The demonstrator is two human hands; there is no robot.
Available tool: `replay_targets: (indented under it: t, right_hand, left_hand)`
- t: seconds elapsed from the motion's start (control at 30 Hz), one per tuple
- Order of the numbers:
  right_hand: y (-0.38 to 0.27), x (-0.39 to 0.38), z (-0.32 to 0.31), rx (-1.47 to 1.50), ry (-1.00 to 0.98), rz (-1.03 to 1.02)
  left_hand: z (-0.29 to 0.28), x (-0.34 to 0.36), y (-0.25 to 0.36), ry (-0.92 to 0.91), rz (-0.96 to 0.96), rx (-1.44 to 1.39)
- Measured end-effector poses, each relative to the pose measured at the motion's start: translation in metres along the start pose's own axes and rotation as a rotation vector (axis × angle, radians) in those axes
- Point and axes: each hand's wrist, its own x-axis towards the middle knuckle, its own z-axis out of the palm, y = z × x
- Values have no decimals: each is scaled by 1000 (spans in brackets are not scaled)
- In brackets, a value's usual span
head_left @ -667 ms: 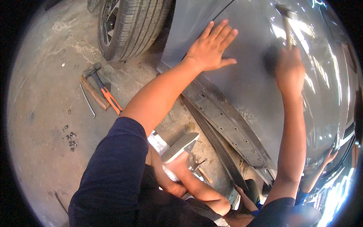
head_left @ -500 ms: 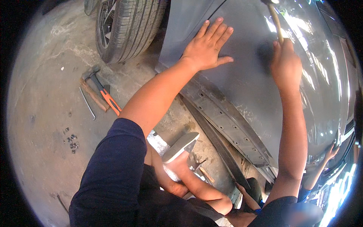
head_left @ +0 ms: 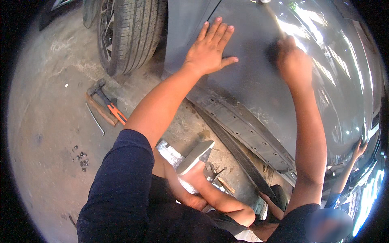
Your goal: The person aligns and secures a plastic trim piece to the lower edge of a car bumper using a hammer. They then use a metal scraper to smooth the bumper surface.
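Observation:
A dark grey car body panel (head_left: pixel 247 81) fills the upper middle, glossy toward the right. Against it my left hand (head_left: pixel 208 48) lies flat, fingers spread, near a seam by the front tyre. My right hand (head_left: pixel 295 62), smeared by motion, is closed around the wooden handle of a hammer (head_left: pixel 276 21). The hammer points up and left along the panel, its head mostly cut off by the top edge. Whether the head touches the panel I cannot tell.
At left stand a tyre (head_left: pixel 139 36), then another hammer (head_left: pixel 113 108) with an orange grip, a wood block (head_left: pixel 101 110), a bent metal rod (head_left: pixel 95 118) and small dark clips (head_left: pixel 83 159). A long black strip (head_left: pixel 239 156) lies under the sill. A co-worker's hand (head_left: pixel 358 150) touches the car at right.
My right hand and the hammer have swung left and blurred. My left hand stays flat on the panel. The whole view has shifted slightly, with the tyre further left.

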Motion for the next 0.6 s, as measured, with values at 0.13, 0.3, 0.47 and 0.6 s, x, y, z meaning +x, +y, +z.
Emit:
replay_targets:
  t: [0.13,0.3,0.47,0.6]
  right_hand:
    - [-1,-20,-4,111,135,23]
    - [16,-60,-23,160,-127,235]
    - [-3,-158,-25,499,-140,112]
    - [-20,-293,-22,596,-134,157]
  left_hand:
    - [-9,0,-4,-2,-9,12]
    - [-16,10,22,-121,2,36]
    - [-33,8,-6,129,192,151]
    - [-47,69,-3,332,393,104]
